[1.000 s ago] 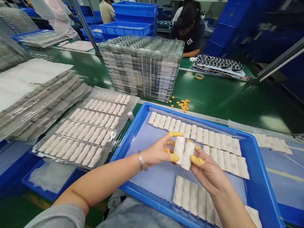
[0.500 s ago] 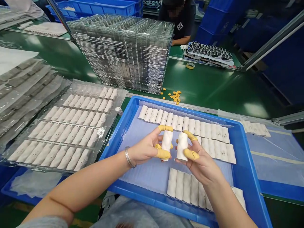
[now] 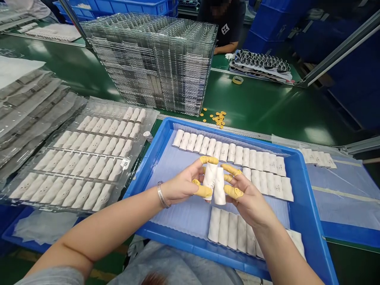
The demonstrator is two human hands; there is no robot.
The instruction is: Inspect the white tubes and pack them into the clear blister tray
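White rolls in both hands

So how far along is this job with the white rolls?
Looks done: the clear plastic tray on the left is full of rolls. In hand: the left hand and right hand each hold a white roll, above rows of rolls lined up in a blue tray. Left: the tall stack of clear trays behind looks unfilled.

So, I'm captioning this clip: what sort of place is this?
Probably a factory packing line: a long green workbench, a tall stack of clear plastic trays, and a blue plastic tray of white cylindrical rolls.
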